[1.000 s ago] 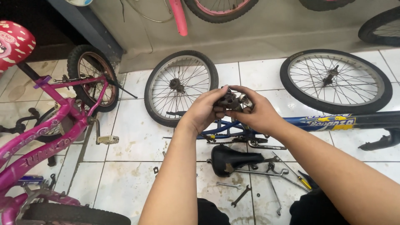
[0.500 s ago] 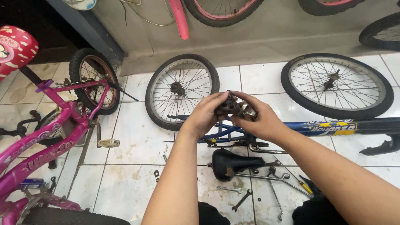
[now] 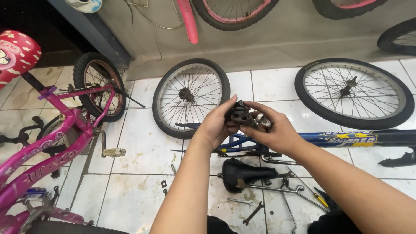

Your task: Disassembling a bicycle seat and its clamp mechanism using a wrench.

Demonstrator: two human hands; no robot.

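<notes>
leaning at the far left is a pink bicycle frame (image 3: pixel 56 143) with a red padded seat (image 3: pixel 16 54) and a small rusty-rimmed wheel (image 3: pixel 99 86) behind it. moving right, a black-tyred spoked wheel (image 3: pixel 191 97) lies flat on the stained white tiled floor (image 3: pixel 134 151). just in front of that wheel, my left hand (image 3: pixel 216 125) is grasping a dark, greasy metal bicycle part (image 3: pixel 239 115) from the left, thumb on its near side and fingers wrapped behind. my right hand (image 3: pixel 277 130) grips the same part from the right, fingertips pinching its shiny end, so the piece sits held between both hands above the floor. below my hands lie a black bicycle saddle (image 3: pixel 242 173) and scattered metal wrenches (image 3: pixel 253 212). further right, a blue bicycle frame (image 3: pixel 346 138) stretches across the tiles, and beyond it a larger spoked wheel (image 3: pixel 353 93) lies flat.
</notes>
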